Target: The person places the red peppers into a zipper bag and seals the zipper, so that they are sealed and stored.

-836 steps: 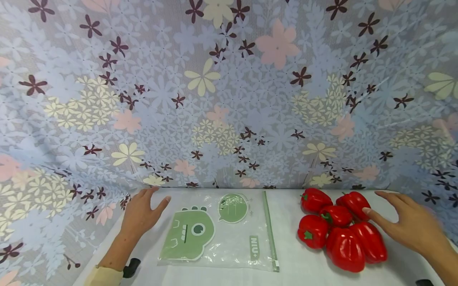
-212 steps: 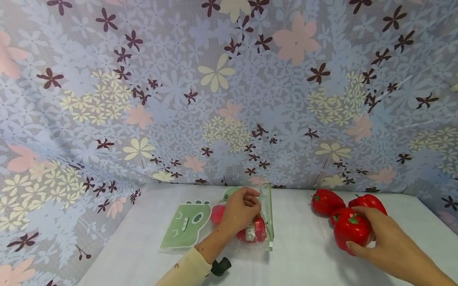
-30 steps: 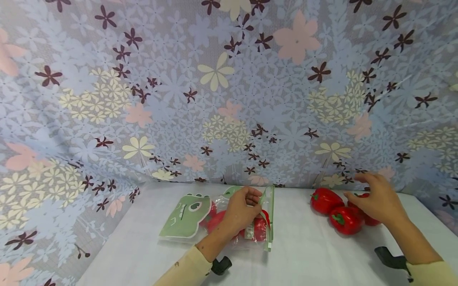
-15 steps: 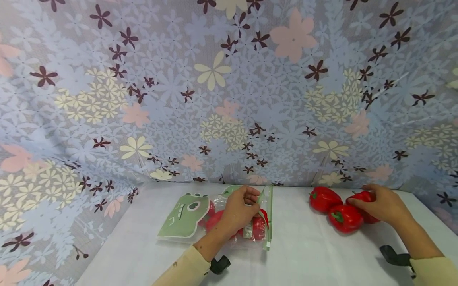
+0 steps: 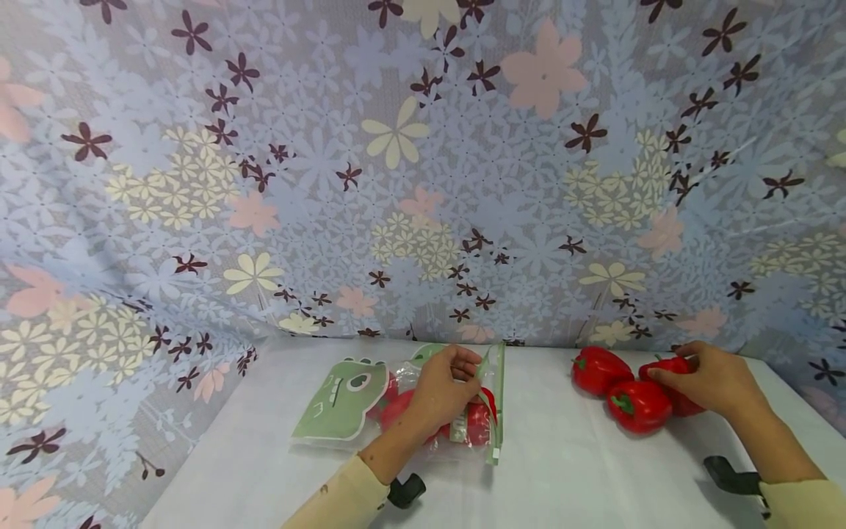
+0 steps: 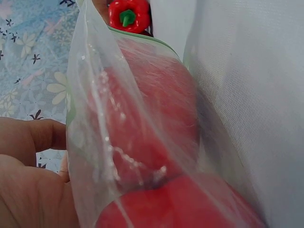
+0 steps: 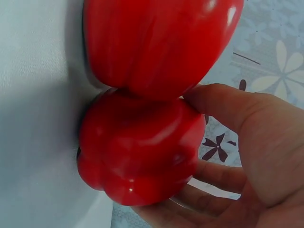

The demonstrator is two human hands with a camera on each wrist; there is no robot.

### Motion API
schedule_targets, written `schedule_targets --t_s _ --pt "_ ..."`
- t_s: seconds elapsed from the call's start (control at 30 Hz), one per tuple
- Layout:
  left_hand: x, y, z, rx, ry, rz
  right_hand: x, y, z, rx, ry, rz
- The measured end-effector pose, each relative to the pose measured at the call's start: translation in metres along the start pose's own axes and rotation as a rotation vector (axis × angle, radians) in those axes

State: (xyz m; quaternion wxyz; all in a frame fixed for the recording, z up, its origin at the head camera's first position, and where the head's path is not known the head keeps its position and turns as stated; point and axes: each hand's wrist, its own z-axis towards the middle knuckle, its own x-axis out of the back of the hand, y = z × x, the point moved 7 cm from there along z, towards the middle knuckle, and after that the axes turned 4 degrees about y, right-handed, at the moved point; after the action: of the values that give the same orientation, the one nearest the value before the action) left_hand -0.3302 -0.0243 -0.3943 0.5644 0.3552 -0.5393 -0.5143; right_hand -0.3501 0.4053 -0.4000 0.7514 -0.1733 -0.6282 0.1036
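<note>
The left hand (image 5: 443,389) has its fingers curled at the upper rim of the bag (image 5: 340,408), pinching the clear plastic near the mouth, with only a small gap between thumb and fingertips. The bag lies on the white cloth (image 5: 562,477), its green zip strip (image 5: 500,397) toward the right and its two edges parted. Red peppers (image 6: 147,109) are inside, seen through the film (how many, I cannot tell), and one sits just at the mouth. Well apart on the right, the right hand (image 5: 717,378) curves its thumb and fingers round the rightmost pepper (image 7: 137,147), spread about as wide as the pepper itself; in the right wrist view the thumb lies along its upper side and the fingers reach beneath. That pepper rests on the cloth, touching the front pepper (image 5: 641,408), which in turn touches the left pepper (image 5: 600,371). A black wrist mount (image 5: 406,490) shows below the left forearm, another black mount (image 5: 730,476) by the right, and a floral curtain (image 5: 423,184) hangs behind.
</note>
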Motion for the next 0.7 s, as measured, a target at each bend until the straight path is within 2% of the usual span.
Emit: schedule_targets --t_s 0.23,0.5,0.7 --pt "0.0 0.001 0.0 -0.015 -0.014 -0.017 0.005 -0.005 0.0 -0.009 0.026 0.001" --pt "0.0 -0.001 0.001 -0.004 -0.008 -0.004 0.015 -0.021 -0.008 0.066 0.196 0.003" --pt "0.0 0.001 0.0 -0.012 -0.007 -0.004 0.024 -0.039 -0.015 0.071 0.24 0.016"
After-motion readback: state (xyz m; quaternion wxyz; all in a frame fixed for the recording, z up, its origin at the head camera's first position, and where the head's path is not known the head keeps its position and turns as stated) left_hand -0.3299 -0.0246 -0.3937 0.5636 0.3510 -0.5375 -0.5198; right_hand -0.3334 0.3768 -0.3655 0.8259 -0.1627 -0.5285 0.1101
